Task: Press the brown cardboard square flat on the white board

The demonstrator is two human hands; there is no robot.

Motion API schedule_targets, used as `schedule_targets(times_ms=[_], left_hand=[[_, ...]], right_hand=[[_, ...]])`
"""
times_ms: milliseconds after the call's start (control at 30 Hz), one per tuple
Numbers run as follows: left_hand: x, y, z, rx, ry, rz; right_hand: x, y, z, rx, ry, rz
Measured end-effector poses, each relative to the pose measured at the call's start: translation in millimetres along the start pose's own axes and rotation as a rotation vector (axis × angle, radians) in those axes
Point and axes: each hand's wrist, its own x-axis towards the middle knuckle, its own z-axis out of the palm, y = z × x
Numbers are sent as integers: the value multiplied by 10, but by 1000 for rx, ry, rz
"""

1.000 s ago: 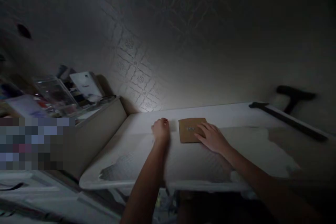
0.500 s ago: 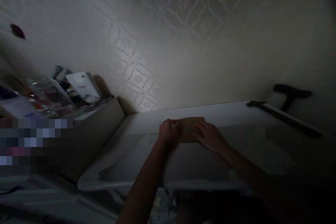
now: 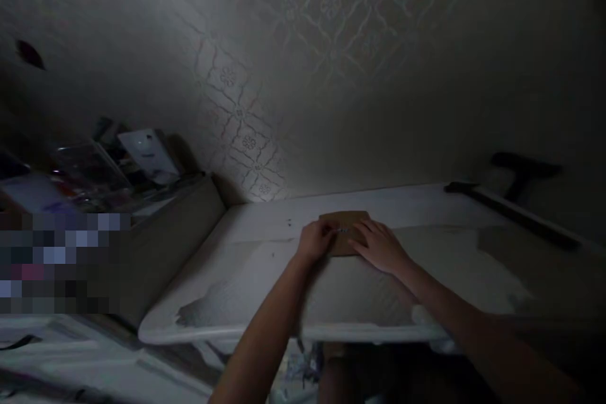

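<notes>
Here, the flat brown packet (image 3: 343,245) lies between the two hands, toward the far side of the white table (image 3: 258,274) and short of the patterned wall (image 3: 326,145). The left hand (image 3: 314,241) covers part of its left side, fingers curled in toward the middle; whether they pinch anything, I cannot tell. The right hand (image 3: 380,249) lies over its right side, fingers loosely spread rather than clenched. The two hands are near each other but apart, with a strip of packet showing between them. It is roughly rectangular, plain matte brown like cardboard, with small pale lettering across its middle, too blurred to read.
</notes>
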Motion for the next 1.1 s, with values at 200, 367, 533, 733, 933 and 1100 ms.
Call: schedule_targets(times_ms=[200, 367, 533, 733, 933, 1100], left_hand=[[-4, 18, 21, -64, 37, -7], [25, -20, -59, -60, 177, -118], [7, -248, -306, 153, 398, -422], [-29, -532, -441, 230, 370, -637], [-13, -515, -424, 269, 325, -649], [-13, -253, -306, 231, 310, -339]], right_hand=[[-2, 5, -9, -1, -6, -3], [-1, 25, 12, 7, -3, 2], [1, 33, 27, 5, -9, 6], [-1, 32, 19, 8, -5, 2], [0, 29, 25, 12, 2, 7], [-4, 12, 18, 4, -3, 11]])
